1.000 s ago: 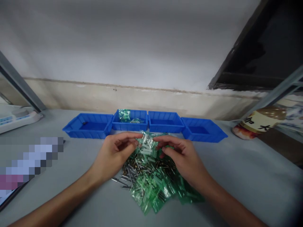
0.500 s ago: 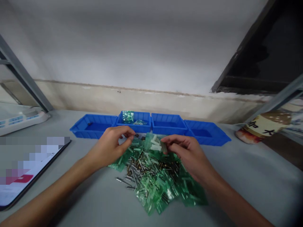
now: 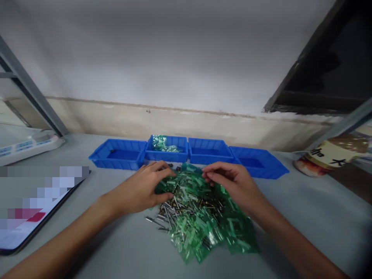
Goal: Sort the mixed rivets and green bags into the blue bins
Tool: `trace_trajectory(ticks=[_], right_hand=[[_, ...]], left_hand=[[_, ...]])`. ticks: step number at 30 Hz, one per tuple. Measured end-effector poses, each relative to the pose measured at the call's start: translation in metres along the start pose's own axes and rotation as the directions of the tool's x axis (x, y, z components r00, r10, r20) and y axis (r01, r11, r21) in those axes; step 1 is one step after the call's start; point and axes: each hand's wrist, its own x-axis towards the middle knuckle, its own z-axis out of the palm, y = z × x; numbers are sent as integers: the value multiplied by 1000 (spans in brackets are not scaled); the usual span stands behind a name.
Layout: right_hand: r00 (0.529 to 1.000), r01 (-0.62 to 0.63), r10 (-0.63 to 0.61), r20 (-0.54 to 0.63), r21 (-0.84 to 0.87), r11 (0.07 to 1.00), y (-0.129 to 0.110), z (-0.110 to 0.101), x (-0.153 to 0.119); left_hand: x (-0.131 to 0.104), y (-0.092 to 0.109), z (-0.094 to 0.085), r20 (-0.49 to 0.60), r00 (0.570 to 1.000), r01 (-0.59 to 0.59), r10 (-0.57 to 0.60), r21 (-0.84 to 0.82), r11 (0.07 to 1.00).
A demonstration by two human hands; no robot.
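A pile of green plastic packets (image 3: 188, 232) with small pale pieces inside lies on the grey table, mixed with loose metal pins and screws (image 3: 168, 211). My left hand (image 3: 145, 190) reaches over the left side of the pile, thumb and fingers apart around some packets. On the right, my right hand (image 3: 232, 182) has its thumb and fingertips pinched at the edge of a green packet (image 3: 192, 168) at the back of the pile. Behind the pile, a blue tray (image 3: 167, 157) contains several green packets.
Three more blue trays (image 3: 116, 164), (image 3: 207, 158), (image 3: 261, 170) line up along the wall. A tablet-like screen (image 3: 55, 201) and a white power strip (image 3: 31, 147) are at the left. At the right lies a jar (image 3: 328, 157) with a handwritten label.
My left hand has opened and moved down over the packets. The packet at my right hand is tilted differently, its pale pieces no longer plainly visible. The view has shifted slightly.
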Motion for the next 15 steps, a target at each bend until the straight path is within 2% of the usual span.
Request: trace_trajectory(ticks=[3,6,15], right_hand=[[998,43,-44,-34,-6,999,-8,-5,-4],[999,43,-44,-13,-27,999,-13,-3,-7],[997,75,-73,20,-111,991,-3,8,-9]], left_hand=[[1,0,2,-15,1000,5,-5,0,1000],[2,0,3,-15,1000,3,-3,-9,1000],[5,2,12,-87,996,-16,10,-63,998]])
